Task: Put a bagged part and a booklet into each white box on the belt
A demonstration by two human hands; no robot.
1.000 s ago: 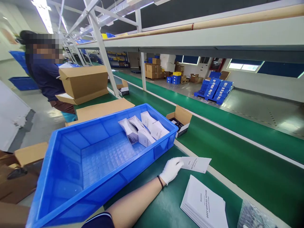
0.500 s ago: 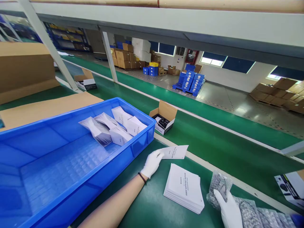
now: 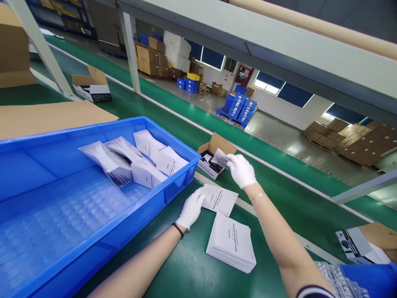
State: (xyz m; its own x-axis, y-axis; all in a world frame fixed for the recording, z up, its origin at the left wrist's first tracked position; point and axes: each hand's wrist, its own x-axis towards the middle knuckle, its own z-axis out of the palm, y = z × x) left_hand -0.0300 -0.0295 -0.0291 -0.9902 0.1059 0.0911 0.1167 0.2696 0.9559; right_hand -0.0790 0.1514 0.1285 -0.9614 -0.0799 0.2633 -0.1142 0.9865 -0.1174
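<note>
My left hand (image 3: 190, 209), in a white glove, pinches the edge of a white printed booklet (image 3: 219, 199) above the green table. Just below that booklet lies a stack of similar booklets (image 3: 232, 242). My right hand (image 3: 242, 170), also gloved, grips a bubble-wrap packet (image 3: 221, 158) over an open cardboard box (image 3: 207, 169) on the conveyor. Black items show inside the box, partly covered by the packet. Beside my left arm stands a large blue bin (image 3: 169, 198) with several bundles of booklets (image 3: 149, 176) at its far end.
More bubble-wrapped packets (image 3: 336, 278) lie at the lower right, by a blue surface. Other open boxes sit on the green conveyor (image 3: 279, 186), one at the right (image 3: 366, 244) and one at the far left (image 3: 91, 85). A metal shelf beam (image 3: 279, 54) crosses overhead.
My right hand has lifted a bubble-wrap packet from the row at right and carried it left over the open box. My left hand's booklet now faces up more. The view has shifted.
</note>
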